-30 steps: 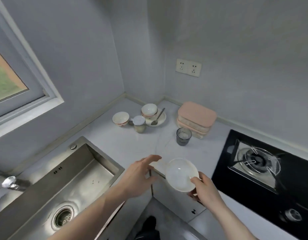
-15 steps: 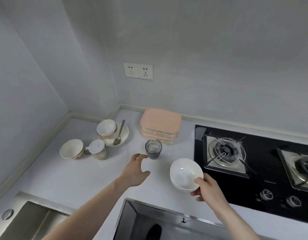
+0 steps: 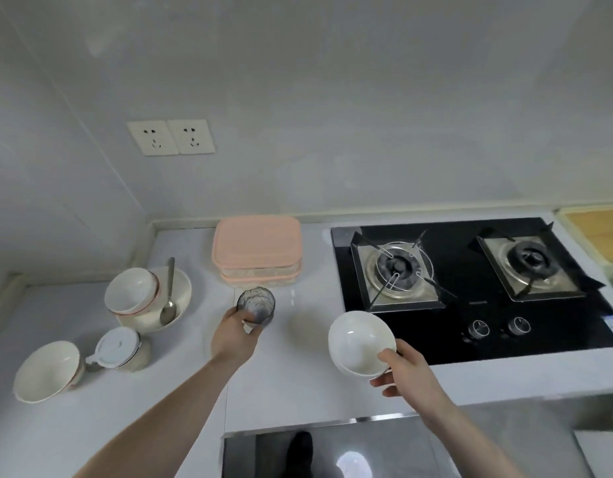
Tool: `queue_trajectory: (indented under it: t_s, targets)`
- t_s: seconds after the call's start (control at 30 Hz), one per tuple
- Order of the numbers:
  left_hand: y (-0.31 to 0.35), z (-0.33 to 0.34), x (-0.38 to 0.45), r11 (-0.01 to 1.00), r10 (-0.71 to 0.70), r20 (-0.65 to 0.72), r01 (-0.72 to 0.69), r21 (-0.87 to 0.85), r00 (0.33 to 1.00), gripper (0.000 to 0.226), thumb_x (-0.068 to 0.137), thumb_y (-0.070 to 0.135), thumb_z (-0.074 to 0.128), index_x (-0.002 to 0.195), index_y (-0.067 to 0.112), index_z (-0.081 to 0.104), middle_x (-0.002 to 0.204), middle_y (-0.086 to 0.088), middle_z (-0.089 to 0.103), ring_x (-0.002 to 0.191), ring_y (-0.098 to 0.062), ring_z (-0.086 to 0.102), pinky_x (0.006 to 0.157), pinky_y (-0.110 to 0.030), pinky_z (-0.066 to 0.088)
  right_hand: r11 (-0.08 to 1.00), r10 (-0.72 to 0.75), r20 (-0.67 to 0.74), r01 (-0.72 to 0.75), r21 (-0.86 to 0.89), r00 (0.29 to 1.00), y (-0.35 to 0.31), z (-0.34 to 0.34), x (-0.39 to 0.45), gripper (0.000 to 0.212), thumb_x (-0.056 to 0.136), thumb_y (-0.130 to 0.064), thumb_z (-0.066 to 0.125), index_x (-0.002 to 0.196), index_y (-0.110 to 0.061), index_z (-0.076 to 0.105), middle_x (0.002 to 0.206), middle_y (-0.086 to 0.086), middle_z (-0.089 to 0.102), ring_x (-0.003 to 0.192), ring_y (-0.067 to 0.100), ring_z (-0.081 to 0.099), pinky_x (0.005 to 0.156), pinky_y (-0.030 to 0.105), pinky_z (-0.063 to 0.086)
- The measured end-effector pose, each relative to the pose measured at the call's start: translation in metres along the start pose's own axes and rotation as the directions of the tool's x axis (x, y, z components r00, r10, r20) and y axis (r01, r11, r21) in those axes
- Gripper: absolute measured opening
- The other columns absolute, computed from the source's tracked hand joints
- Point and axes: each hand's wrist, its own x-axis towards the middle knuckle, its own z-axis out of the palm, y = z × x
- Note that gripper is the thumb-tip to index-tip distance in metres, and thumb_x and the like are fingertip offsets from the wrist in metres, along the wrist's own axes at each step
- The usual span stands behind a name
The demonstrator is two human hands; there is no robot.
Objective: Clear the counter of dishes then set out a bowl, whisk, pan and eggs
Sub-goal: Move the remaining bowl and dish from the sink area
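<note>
Both hands are busy near the counter's front edge: the right hand (image 3: 406,372) holds a small white bowl (image 3: 361,343) by its near rim, thumb inside and fingers curled beneath, carrying it above the white countertop (image 3: 298,367) just left of the black gas hob (image 3: 470,288); the left hand (image 3: 234,336) has its fingers wrapped around a dark ribbed glass (image 3: 256,304) that stands on the counter. Between the two forearms the counter lies bare up to its front lip, and a bare strip also runs between the glass and the hob's left edge. Further left, near the side wall, a white bowl (image 3: 46,370) leans on its side, touching a small lidded jar (image 3: 120,348). Behind those, a red-rimmed bowl (image 3: 131,294) sits tilted in a wider shallow dish (image 3: 181,291), with a metal spoon (image 3: 169,298) resting in the dish beside it. Just behind the glass, two pink-lidded containers (image 3: 257,251) are stacked near the back wall, well apart from the corner. Two burners sit on the hob, knobs at its near edge. A double socket (image 3: 170,136) is mounted on the wall above. Half a second ago the left hand hung open short of the glass; now it grips it, while the bowl remains in the right hand.
</note>
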Motion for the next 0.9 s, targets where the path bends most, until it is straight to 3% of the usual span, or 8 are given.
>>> queue_trajectory:
  t_s: [0.07,0.13,0.4,0.57,0.63,0.77,0.83,0.9]
  targets:
    - [0.002,-0.001,0.0,1.0,0.002,-0.047,-0.002,0.004,0.999,0.021,0.081,0.043,0.078,0.073,0.032,0.063,0.096,0.012,0.059,0.088,-0.017,0.065,0.064,-0.031,0.046,0.999,0.014,-0.011,-0.014,0.036,1.0,0.004,-0.006,-0.004,0.017,0.096,-0.018,0.056,0.11,-0.016,0.065,0.103,0.013,0.07,0.07,0.021,0.074,0.066,0.034,0.053]
    - [0.002,-0.004,-0.001,1.0,0.006,-0.066,-0.005,0.019,0.998,0.021,0.077,0.043,0.081,0.072,0.032,0.064,0.09,0.013,0.061,0.085,-0.016,0.065,0.064,-0.033,0.05,0.997,0.026,-0.027,-0.024,0.072,0.999,0.008,-0.012,-0.007,0.024,0.088,-0.027,0.059,0.11,-0.018,0.065,0.101,0.011,0.071,0.07,0.021,0.074,0.065,0.034,0.053]
    - [0.057,-0.013,-0.071,0.971,0.238,-0.04,-0.238,-0.006,0.97,0.021,0.076,0.033,0.087,0.071,0.036,0.067,0.092,0.02,0.067,0.085,0.0,0.063,0.07,-0.028,0.049,0.983,0.031,-0.128,-0.006,0.185,0.991,0.044,-0.065,-0.029,0.019,0.098,-0.016,0.052,0.11,-0.021,0.067,0.103,0.01,0.071,0.07,0.02,0.074,0.066,0.034,0.055]
    - [0.135,0.013,-0.129,0.936,0.338,0.01,-0.335,-0.109,0.941,0.022,0.076,0.031,0.088,0.072,0.034,0.067,0.097,0.022,0.067,0.049,-0.011,0.059,0.065,-0.028,0.048,0.964,0.04,-0.171,0.007,0.265,0.984,0.081,-0.125,-0.05,0.017,0.096,-0.018,0.056,0.108,-0.019,0.068,0.1,0.014,0.073,0.068,0.021,0.073,0.064,0.035,0.054]
    - [0.166,0.028,-0.147,0.921,0.366,0.007,-0.361,-0.144,0.931,0.023,0.076,0.03,0.088,0.071,0.034,0.066,0.098,0.023,0.067,0.046,-0.014,0.057,0.063,-0.025,0.045,0.955,0.04,-0.189,0.019,0.298,0.981,0.093,-0.149,-0.056,0.022,0.089,-0.026,0.061,0.108,-0.02,0.068,0.1,0.013,0.072,0.068,0.021,0.072,0.063,0.035,0.053]
    - [0.247,0.076,-0.193,0.866,0.479,0.039,-0.464,-0.189,0.877,0.024,0.075,0.029,0.09,0.071,0.035,0.067,0.093,0.02,0.068,0.06,-0.01,0.06,0.062,-0.025,0.048,0.936,0.036,-0.243,0.053,0.349,0.969,0.133,-0.223,-0.078,0.019,0.098,-0.015,0.055,0.112,-0.017,0.067,0.1,0.014,0.07,0.068,0.022,0.071,0.063,0.035,0.052]
    - [0.286,0.103,-0.219,0.83,0.544,0.063,-0.526,-0.188,0.837,0.023,0.073,0.028,0.091,0.07,0.034,0.068,0.091,0.019,0.068,0.075,-0.008,0.064,0.066,-0.022,0.049,0.925,0.036,-0.277,0.073,0.373,0.96,0.156,-0.263,-0.092,0.02,0.098,-0.013,0.054,0.112,-0.016,0.067,0.098,0.014,0.07,0.066,0.022,0.071,0.061,0.034,0.051]
    - [0.319,0.124,-0.242,0.793,0.598,0.076,-0.576,-0.196,0.798,0.024,0.073,0.025,0.091,0.07,0.034,0.069,0.091,0.02,0.068,0.078,-0.007,0.064,0.066,-0.02,0.048,0.915,0.045,-0.322,0.09,0.393,0.946,0.175,-0.297,-0.105,0.017,0.094,-0.016,0.058,0.108,-0.015,0.069,0.096,0.015,0.071,0.066,0.023,0.07,0.061,0.033,0.051]
